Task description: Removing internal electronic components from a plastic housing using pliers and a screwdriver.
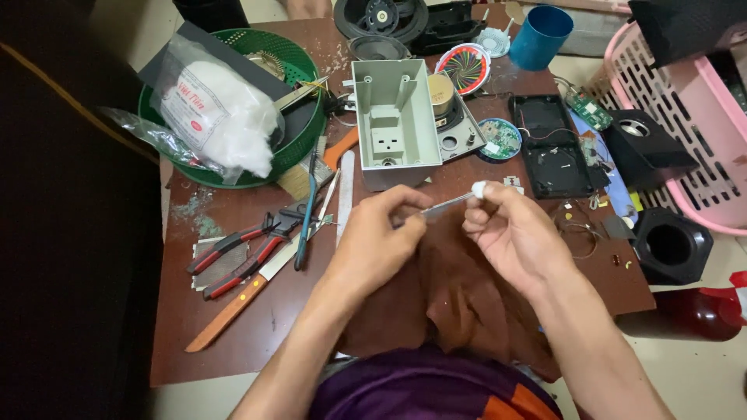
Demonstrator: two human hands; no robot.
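Your left hand (373, 237) was closed around the lower end of a thin metal rod (445, 204), thumb and fingers pinching it just above a brown cloth (459, 295) spread over the near edge of the wooden table (179, 311); your right hand (510, 233) pinched a small wad of white cotton (478, 188) at the rod's far tip, the other fingers curled loosely; the rod ran slantwise between both hands, rising toward the right, held in the air over the cloth and just in front of a grey plastic box (393, 124) that stood open side up; to the left of your left hand lay red-handled pliers (241, 257), a blue-handled tool (307, 218) and a knife with an orange handle (233, 307), all close together on the table; further back a green basket (299, 58) held a clear bag of white cotton wool (214, 113); right of the box sat a round green circuit board (499, 138), a flat black case (548, 144) and, behind them, a blue cup (541, 35) and a disc with coloured rays (463, 68); a pink basket (685, 109) stood beyond the table's right edge, with two small black speaker boxes (673, 245) near it.
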